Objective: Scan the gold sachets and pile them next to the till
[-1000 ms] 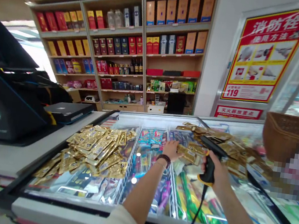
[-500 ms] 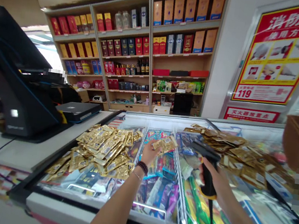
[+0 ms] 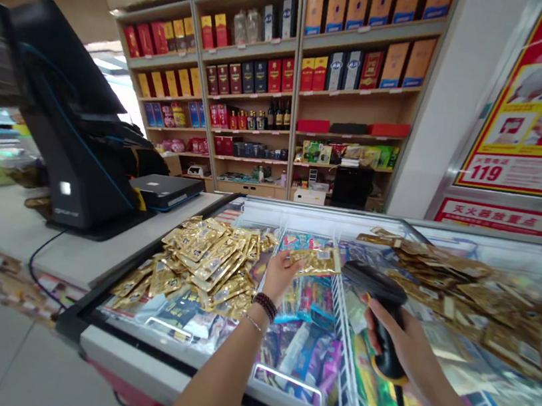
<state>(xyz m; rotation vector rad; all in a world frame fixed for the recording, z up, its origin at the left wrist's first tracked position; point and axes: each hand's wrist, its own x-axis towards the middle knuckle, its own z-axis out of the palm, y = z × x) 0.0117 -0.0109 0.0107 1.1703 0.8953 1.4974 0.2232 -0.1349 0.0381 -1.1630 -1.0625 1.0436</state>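
Over chest freezer (image 3: 167, 364): left hand (image 3: 281, 277) pinching foil sachet (image 3: 316, 260) by edge; light, soft, slippery, edge grip suits. Right hand (image 3: 405, 346), fingers wrapped round corded barcode scanner (image 3: 383, 313).

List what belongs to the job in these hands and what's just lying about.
Job: left hand holding a gold sachet; right hand gripping a corded barcode scanner; piled gold sachets.

Lying about: chest freezer; checkout terminal; shelved liquor boxes; fire-hydrant poster.

The gold foil sachets (image 3: 206, 264) shine; the barcode scanner (image 3: 383, 313) looks black with yellow trim.
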